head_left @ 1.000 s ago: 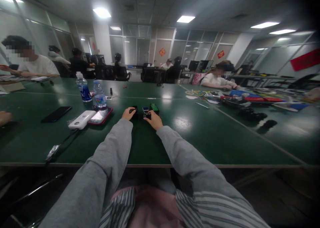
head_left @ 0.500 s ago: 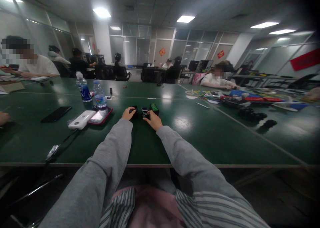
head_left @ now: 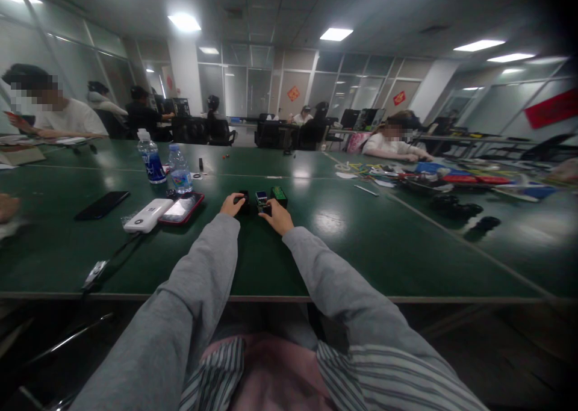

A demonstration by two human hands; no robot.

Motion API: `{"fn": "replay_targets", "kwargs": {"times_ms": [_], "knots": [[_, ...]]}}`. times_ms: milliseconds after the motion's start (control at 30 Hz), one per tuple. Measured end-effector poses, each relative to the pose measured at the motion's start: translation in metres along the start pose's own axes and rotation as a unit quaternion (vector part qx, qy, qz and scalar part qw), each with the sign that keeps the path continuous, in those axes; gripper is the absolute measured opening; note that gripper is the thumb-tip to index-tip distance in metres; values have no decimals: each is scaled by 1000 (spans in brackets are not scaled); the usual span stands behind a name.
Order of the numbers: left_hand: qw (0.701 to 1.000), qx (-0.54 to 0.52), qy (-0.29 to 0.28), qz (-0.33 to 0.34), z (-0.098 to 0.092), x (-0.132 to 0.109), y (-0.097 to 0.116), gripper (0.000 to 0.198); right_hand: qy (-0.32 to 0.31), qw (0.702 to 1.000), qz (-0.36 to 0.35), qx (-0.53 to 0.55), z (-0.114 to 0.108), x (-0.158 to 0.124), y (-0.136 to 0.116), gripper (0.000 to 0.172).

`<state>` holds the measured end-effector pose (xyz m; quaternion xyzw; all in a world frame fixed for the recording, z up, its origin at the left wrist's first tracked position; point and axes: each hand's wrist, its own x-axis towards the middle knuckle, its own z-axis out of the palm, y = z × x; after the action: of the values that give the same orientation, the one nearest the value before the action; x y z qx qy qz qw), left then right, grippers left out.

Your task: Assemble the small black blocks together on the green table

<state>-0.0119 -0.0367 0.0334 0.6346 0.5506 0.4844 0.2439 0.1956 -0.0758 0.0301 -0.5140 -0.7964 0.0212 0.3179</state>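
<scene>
Both my arms in grey sleeves reach out over the dark green table (head_left: 352,254). My left hand (head_left: 232,205) is curled round a small black block (head_left: 244,200) on the table. My right hand (head_left: 276,216) is closed on another small black piece (head_left: 266,208). Between and just beyond the hands stands a small block with a bluish top (head_left: 261,197), and a green block (head_left: 279,195) lies to its right. All these pieces are tiny and their details are unclear.
Left of my hands lie a red-cased phone (head_left: 181,209), a white power bank (head_left: 148,215) with a cable, a black phone (head_left: 102,205) and two water bottles (head_left: 151,157). Colourful clutter (head_left: 451,179) covers the right side. Other people sit around the tables.
My hands stay almost still on the small pieces. The person at the far left has shifted slightly.
</scene>
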Motion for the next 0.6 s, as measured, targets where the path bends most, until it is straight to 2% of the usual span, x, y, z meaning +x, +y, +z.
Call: {"fn": "replay_targets", "kwargs": {"times_ms": [333, 600], "knots": [[1000, -4, 3, 2, 3, 7, -13, 24, 1, 1000, 9, -1, -1, -1, -2, 42], [1000, -1, 2, 0, 0, 0, -1, 24, 2, 1000, 13, -11, 0, -1, -4, 39]]}}
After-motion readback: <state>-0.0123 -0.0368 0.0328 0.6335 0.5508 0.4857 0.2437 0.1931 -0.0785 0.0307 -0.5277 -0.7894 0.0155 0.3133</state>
